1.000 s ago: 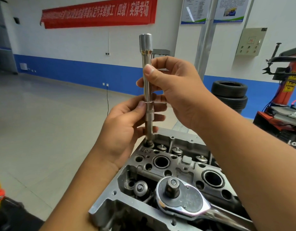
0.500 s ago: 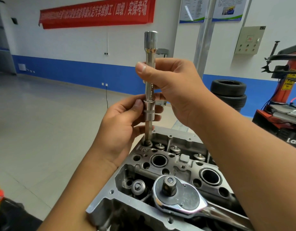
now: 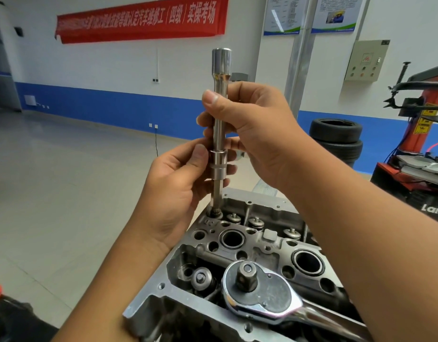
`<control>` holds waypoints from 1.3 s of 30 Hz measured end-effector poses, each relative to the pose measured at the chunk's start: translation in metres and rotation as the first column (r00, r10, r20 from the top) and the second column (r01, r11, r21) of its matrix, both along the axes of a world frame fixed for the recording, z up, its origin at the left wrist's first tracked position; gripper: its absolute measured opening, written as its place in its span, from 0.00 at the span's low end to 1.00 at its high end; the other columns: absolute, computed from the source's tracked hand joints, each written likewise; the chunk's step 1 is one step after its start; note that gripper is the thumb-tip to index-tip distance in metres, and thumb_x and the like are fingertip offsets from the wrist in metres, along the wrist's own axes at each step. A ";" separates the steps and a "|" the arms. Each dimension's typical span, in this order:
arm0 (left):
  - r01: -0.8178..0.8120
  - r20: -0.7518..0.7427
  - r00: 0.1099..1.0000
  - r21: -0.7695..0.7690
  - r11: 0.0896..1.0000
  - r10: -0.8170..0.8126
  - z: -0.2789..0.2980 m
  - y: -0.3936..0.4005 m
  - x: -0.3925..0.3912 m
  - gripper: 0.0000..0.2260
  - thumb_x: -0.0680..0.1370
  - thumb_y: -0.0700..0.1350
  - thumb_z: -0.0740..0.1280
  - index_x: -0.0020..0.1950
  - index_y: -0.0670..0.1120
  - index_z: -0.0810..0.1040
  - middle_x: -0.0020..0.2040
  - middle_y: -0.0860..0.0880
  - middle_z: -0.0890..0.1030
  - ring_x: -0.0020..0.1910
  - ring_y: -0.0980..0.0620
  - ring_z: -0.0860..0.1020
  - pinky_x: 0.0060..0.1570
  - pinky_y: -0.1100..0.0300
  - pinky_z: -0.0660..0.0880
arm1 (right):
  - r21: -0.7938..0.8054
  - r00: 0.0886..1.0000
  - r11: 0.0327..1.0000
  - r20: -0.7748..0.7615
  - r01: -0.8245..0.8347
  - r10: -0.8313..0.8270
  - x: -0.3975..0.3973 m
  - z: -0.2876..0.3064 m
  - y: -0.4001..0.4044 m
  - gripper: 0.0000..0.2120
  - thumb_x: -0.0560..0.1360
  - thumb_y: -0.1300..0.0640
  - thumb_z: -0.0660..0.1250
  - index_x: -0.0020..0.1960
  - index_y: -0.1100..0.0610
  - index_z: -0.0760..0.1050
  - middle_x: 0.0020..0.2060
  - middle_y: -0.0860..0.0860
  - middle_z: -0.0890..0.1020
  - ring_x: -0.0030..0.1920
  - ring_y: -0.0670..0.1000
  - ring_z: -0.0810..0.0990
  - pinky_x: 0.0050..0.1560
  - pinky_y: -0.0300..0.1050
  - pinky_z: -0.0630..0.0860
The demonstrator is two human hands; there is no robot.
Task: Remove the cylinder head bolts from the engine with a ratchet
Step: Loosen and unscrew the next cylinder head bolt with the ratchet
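A grey aluminium cylinder head point(image 3: 269, 245) fills the lower middle of the view. A long chrome extension bar point(image 3: 220, 104) stands upright over its far left corner, its lower tip on a cylinder head bolt point(image 3: 214, 213). My right hand point(image 3: 252, 134) grips the upper shaft of the bar. Lower down, my left hand point(image 3: 178, 188) pinches the socket collar point(image 3: 218, 164) between thumb and fingers. The ratchet point(image 3: 259, 294) lies loose on the head, square drive pointing up, handle running off to the lower right.
Valve stems and open bores line the head's top. Stacked tyres point(image 3: 336, 141) stand by the blue-striped wall. A red tyre-changing machine point(image 3: 420, 154) is at the right. Pale floor spreads to the left.
The upright bar has leaned slightly from side to side between the frames while both hands keep their grip; its tip stays at the same bolt. The ratchet has not moved.
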State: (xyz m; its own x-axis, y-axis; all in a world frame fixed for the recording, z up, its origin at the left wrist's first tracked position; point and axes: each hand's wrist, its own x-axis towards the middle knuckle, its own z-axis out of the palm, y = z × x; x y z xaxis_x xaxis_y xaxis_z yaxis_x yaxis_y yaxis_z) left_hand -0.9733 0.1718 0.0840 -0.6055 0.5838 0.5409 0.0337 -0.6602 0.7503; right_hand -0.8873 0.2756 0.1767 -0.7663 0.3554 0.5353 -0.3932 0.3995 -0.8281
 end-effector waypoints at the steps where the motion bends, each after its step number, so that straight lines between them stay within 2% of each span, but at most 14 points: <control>1: 0.023 -0.002 1.000 0.007 1.000 -0.023 0.000 0.000 0.001 0.12 0.79 0.45 0.65 0.57 0.48 0.87 0.55 0.38 0.86 0.52 0.38 0.85 0.49 0.52 0.83 | 0.000 1.000 1.000 0.010 -0.011 0.011 0.000 0.000 0.000 0.07 0.80 0.55 0.71 0.48 0.59 0.79 0.40 0.54 0.87 0.39 0.52 0.85 0.42 0.47 0.82; 5: -0.064 -0.018 0.998 0.004 0.998 0.064 0.001 -0.001 0.001 0.12 0.74 0.42 0.72 0.56 0.46 0.85 0.50 0.41 0.86 0.47 0.42 0.86 0.46 0.54 0.83 | 0.007 1.000 1.000 0.028 -0.005 0.005 -0.002 -0.001 0.000 0.10 0.80 0.53 0.71 0.52 0.60 0.82 0.41 0.54 0.87 0.40 0.51 0.84 0.43 0.45 0.83; 9: -0.197 -0.027 0.980 -0.022 0.980 0.197 0.001 -0.001 -0.001 0.24 0.62 0.49 0.80 0.55 0.44 0.82 0.44 0.45 0.86 0.45 0.47 0.84 0.46 0.55 0.81 | 0.048 0.995 0.994 -0.003 0.096 -0.096 -0.001 -0.001 0.003 0.10 0.75 0.51 0.77 0.48 0.57 0.81 0.41 0.51 0.88 0.42 0.48 0.86 0.49 0.53 0.84; 11: -0.170 -0.019 0.985 -0.049 0.984 0.170 0.000 0.000 0.000 0.23 0.64 0.51 0.78 0.56 0.43 0.82 0.46 0.43 0.87 0.45 0.45 0.85 0.45 0.55 0.82 | 0.057 0.994 0.993 -0.007 0.108 -0.108 0.000 0.000 0.004 0.09 0.76 0.52 0.76 0.47 0.57 0.81 0.41 0.51 0.88 0.43 0.50 0.87 0.50 0.53 0.84; 15: 0.057 0.047 0.997 -0.081 0.995 -0.054 0.001 -0.002 0.001 0.15 0.78 0.47 0.66 0.59 0.42 0.83 0.52 0.37 0.86 0.49 0.40 0.86 0.45 0.52 0.84 | 0.048 0.998 0.997 0.009 0.061 -0.061 -0.001 0.000 0.004 0.07 0.80 0.54 0.71 0.49 0.58 0.82 0.42 0.53 0.88 0.43 0.49 0.86 0.45 0.51 0.85; 18: -0.006 0.014 1.000 -0.062 0.998 0.007 0.001 -0.002 0.001 0.13 0.76 0.46 0.68 0.58 0.43 0.83 0.50 0.38 0.86 0.47 0.41 0.86 0.44 0.53 0.83 | 0.039 0.999 0.999 0.038 0.015 -0.016 0.000 -0.001 0.001 0.08 0.82 0.54 0.69 0.54 0.59 0.82 0.43 0.53 0.88 0.43 0.48 0.86 0.42 0.45 0.85; 21: -0.147 -0.033 0.989 -0.045 0.988 0.146 0.000 0.000 0.001 0.19 0.66 0.48 0.78 0.55 0.45 0.83 0.45 0.44 0.87 0.44 0.44 0.85 0.43 0.55 0.82 | 0.074 0.998 0.996 0.037 0.042 -0.045 0.001 -0.002 0.000 0.06 0.77 0.53 0.75 0.47 0.55 0.82 0.42 0.53 0.88 0.47 0.54 0.88 0.52 0.57 0.84; 23: -0.212 -0.035 0.977 -0.033 0.977 0.211 0.000 0.000 -0.001 0.20 0.61 0.50 0.80 0.50 0.46 0.83 0.41 0.46 0.86 0.42 0.45 0.85 0.44 0.54 0.82 | 0.067 0.998 0.996 0.023 0.063 -0.065 0.001 -0.003 -0.002 0.08 0.74 0.54 0.78 0.45 0.55 0.80 0.41 0.53 0.88 0.49 0.57 0.88 0.58 0.65 0.82; 25: -0.184 -0.020 0.983 -0.024 0.983 0.183 -0.001 0.001 -0.002 0.16 0.66 0.50 0.79 0.49 0.46 0.84 0.43 0.45 0.86 0.43 0.43 0.85 0.43 0.54 0.82 | 0.041 0.998 0.997 0.009 0.065 -0.065 0.001 -0.003 -0.002 0.10 0.73 0.55 0.79 0.45 0.57 0.79 0.40 0.54 0.88 0.48 0.59 0.88 0.57 0.68 0.81; 28: 0.008 0.055 0.998 -0.018 1.000 -0.007 0.000 0.000 -0.003 0.10 0.77 0.45 0.69 0.55 0.45 0.85 0.51 0.39 0.86 0.48 0.40 0.86 0.43 0.53 0.82 | 0.002 1.000 1.000 0.011 0.016 -0.016 0.000 -0.002 0.000 0.08 0.77 0.57 0.75 0.46 0.59 0.78 0.40 0.57 0.88 0.42 0.55 0.88 0.47 0.53 0.85; 31: 0.083 0.058 0.995 -0.022 0.996 -0.082 0.000 -0.001 -0.003 0.11 0.78 0.43 0.66 0.57 0.46 0.85 0.53 0.37 0.86 0.50 0.38 0.86 0.44 0.52 0.83 | -0.008 0.998 1.000 0.052 -0.026 0.027 0.001 0.000 0.000 0.06 0.80 0.57 0.71 0.49 0.60 0.79 0.42 0.55 0.88 0.46 0.54 0.88 0.40 0.42 0.83; 34: -0.037 0.007 0.999 -0.017 0.999 0.037 0.000 -0.001 -0.002 0.11 0.73 0.43 0.73 0.55 0.46 0.85 0.50 0.39 0.86 0.46 0.40 0.86 0.45 0.52 0.83 | 0.027 0.995 0.999 0.096 -0.026 0.023 0.000 0.000 0.000 0.08 0.81 0.54 0.71 0.52 0.59 0.80 0.44 0.53 0.89 0.47 0.51 0.87 0.42 0.44 0.82; 37: -0.187 -0.023 0.982 -0.023 0.982 0.186 0.000 0.000 -0.004 0.18 0.64 0.47 0.81 0.51 0.47 0.83 0.44 0.44 0.85 0.43 0.45 0.85 0.45 0.53 0.82 | 0.058 0.995 0.997 0.082 0.048 -0.053 -0.001 -0.003 0.001 0.10 0.77 0.52 0.75 0.50 0.58 0.80 0.42 0.52 0.88 0.46 0.52 0.88 0.50 0.54 0.83; 39: -0.200 -0.040 0.979 -0.032 0.979 0.199 -0.001 0.000 -0.003 0.16 0.66 0.49 0.81 0.50 0.48 0.83 0.43 0.44 0.85 0.43 0.44 0.85 0.44 0.53 0.82 | 0.066 0.994 0.995 0.064 0.080 -0.084 -0.001 -0.003 0.001 0.10 0.76 0.52 0.76 0.48 0.58 0.80 0.41 0.52 0.88 0.46 0.51 0.88 0.48 0.51 0.83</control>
